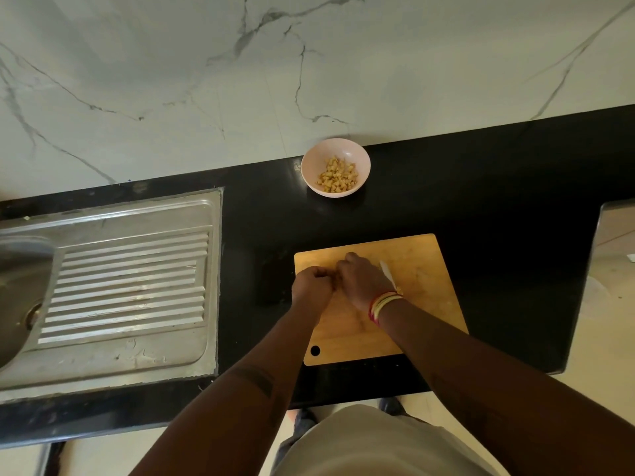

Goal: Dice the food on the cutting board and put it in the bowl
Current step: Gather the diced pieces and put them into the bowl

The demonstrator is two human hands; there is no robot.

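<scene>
- Nearest the camera, at the bottom of the frame, two bare forearms reach up from a light-coloured garment toward the middle of the picture.
- The left hand [312, 286] sits at the left edge of the cutting board [426, 269], fingers curled into a loose fist; what they enclose, if anything, cannot be told.
- The right hand [362, 281] lies just beside it, touching or nearly so, fingers bent downward onto the board; red and yellow bangles [383, 304] circle its wrist.
- One knife [388, 273] shows as a pale blade jutting out to the right of the right hand; whether the hand grips its handle cannot be told.
- Food on the board is hidden between the two hands, with only a small yellowish sliver visible there.
- One cutting board, light wood and rectangular, has a round hole at its lower left corner and lies on the black counter [498, 201], centre right of the frame.
- One bowl [311, 166], pale pink and round, stands above the board, well apart from it, near the marble-patterned wall [171, 80].
- In the bowl lies a small heap of diced food [337, 176]: pale yellow cubes, too many and too small to count.
- One steel sink [113, 355] with a ribbed drainboard fills the left of the frame.
</scene>
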